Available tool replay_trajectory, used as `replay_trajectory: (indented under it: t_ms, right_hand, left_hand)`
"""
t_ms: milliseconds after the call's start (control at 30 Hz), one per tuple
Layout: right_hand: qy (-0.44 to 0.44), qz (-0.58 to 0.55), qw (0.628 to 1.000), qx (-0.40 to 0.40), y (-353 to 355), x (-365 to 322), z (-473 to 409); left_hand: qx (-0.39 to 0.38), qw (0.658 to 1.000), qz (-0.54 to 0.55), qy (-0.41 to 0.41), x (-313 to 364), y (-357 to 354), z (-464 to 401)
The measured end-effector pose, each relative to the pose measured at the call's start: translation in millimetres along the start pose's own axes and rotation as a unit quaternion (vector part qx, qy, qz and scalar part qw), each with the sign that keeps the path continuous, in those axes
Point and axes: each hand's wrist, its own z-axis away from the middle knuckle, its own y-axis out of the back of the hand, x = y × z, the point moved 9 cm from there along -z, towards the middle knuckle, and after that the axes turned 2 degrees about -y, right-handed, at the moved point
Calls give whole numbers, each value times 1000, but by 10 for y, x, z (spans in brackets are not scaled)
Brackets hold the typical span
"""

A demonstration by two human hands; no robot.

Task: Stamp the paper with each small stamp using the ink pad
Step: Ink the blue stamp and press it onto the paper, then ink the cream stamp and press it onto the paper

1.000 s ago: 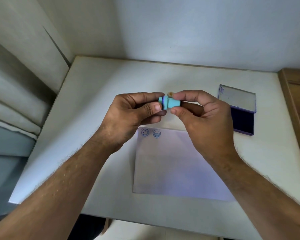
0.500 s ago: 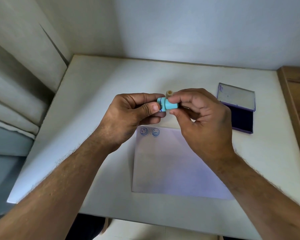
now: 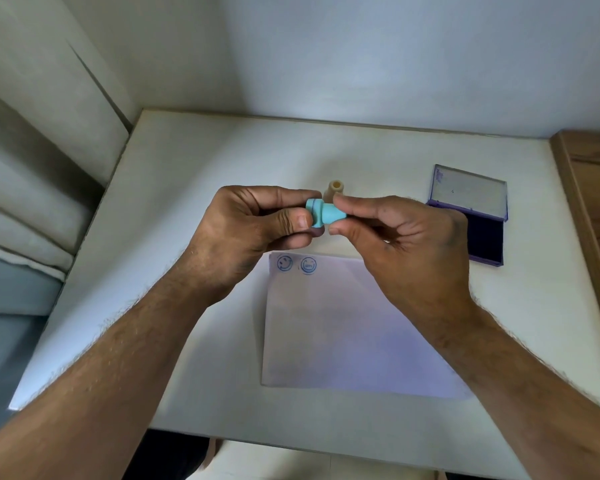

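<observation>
White walls close off a corner behind the pale table [image 3: 194,188], and from my remote seat I look down on it through the head camera. Starting at the fingers: my left thumb and forefinger pinch the wide, flanged end of a small turquoise stamp [image 3: 324,213], while my right thumb and forefinger pinch its narrower end. The stamp lies sideways in the air between the two hands, above the far edge of the paper. The remaining fingers of the left hand [image 3: 253,233] curl under into the palm; those of the right hand [image 3: 406,244] bend loosely behind the stamp. I cannot tell whether the stamp is one piece or a cap and body.

Just beyond the fingertips, a beige stamp [image 3: 334,190] stands upright on the table, partly hidden by the hands. Below the hands, the white paper [image 3: 343,334] lies flat, with two round blue face prints [image 3: 296,264] side by side near its far left corner. To the right, well apart from the paper, the ink pad [image 3: 482,237] sits with its clear lid hinged back, the dark purple pad exposed. A wooden panel [image 3: 593,209] borders the table on the right, and grey curtain folds [image 3: 25,188] hang at the left.
</observation>
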Motion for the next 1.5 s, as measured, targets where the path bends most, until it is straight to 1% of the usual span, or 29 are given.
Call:
replay_trajectory:
  t_ms: [67, 167, 233, 300, 367, 400, 467, 533, 633, 700, 733, 867, 900, 967, 1067, 1133, 1167, 1200, 1267, 1333, 1500]
  right_hand:
    - [-97, -60, 993, -14, -38, 126, 12]
    - [-238, -184, 952, -54, -166, 287, 52]
    - [-312, -272, 908, -71, -254, 353, 97]
    - [-388, -350, 849, -76, -342, 408, 165]
    - [-441, -385, 806, -88, -418, 428, 235]
    - [-463, -393, 789, -94, -445, 434, 270]
    - [-500, -407, 757, -107, -486, 451, 331]
    - [-527, -423, 728, -119, -519, 464, 380]
    - [-545, -424, 712, -130, -522, 498, 406]
    - [-544, -428, 710, -130, -509, 491, 376]
    - [-542, -432, 709, -128, -505, 488, 352]
    - [-525, -446, 716, -116, -456, 444, 244]
    - [-517, -442, 725, -108, -426, 437, 205]
    - [-494, -408, 765, -73, -302, 465, 95]
    - [-443, -279, 852, 7, 37, 576, -85]
    - [-387, -132, 912, 35, 259, 587, -186]
    - [-354, -53, 933, 38, 333, 564, -226]
    - [-321, 15, 946, 35, 364, 532, -256]
    - [-264, 108, 958, 13, 323, 462, -283]
    - [-217, 170, 961, -11, 228, 443, -287]
    - [-167, 249, 952, -54, 63, 487, -256]
  left_hand:
    - [6, 1000, 8, -3, 5, 15, -3]
    - [7, 1000, 1, -16, 27, 29, 3]
    - [2, 1000, -7, -29, 46, 31, 2]
    - [-1, 999, -16, -48, 83, 26, -4]
    - [-2, 997, -40, -73, 141, 21, -4]
    - [1, 994, -68, -89, 178, 22, 4]
    - [5, 977, -171, -131, 265, 21, 32]
    - [2, 943, -279, -183, 339, -2, 71]
    - [-2, 908, -340, -245, 424, -55, 140]
    - [5, 886, -364, -286, 503, -121, 201]
    - [11, 881, -367, -297, 527, -143, 222]
    - [52, 880, -368, -296, 557, -111, 224]
    - [72, 880, -370, -289, 563, -77, 217]
    - [120, 880, -370, -271, 581, 20, 209]
    - [169, 880, -367, -251, 595, 136, 207]
    - [177, 882, -365, -240, 579, 163, 208]
    - [175, 883, -365, -236, 563, 158, 205]
    - [170, 885, -367, -232, 541, 142, 201]
    - [153, 888, -372, -222, 490, 94, 193]
    - [139, 892, -379, -206, 438, 66, 174]
    - [131, 896, -392, -161, 340, 84, 159]
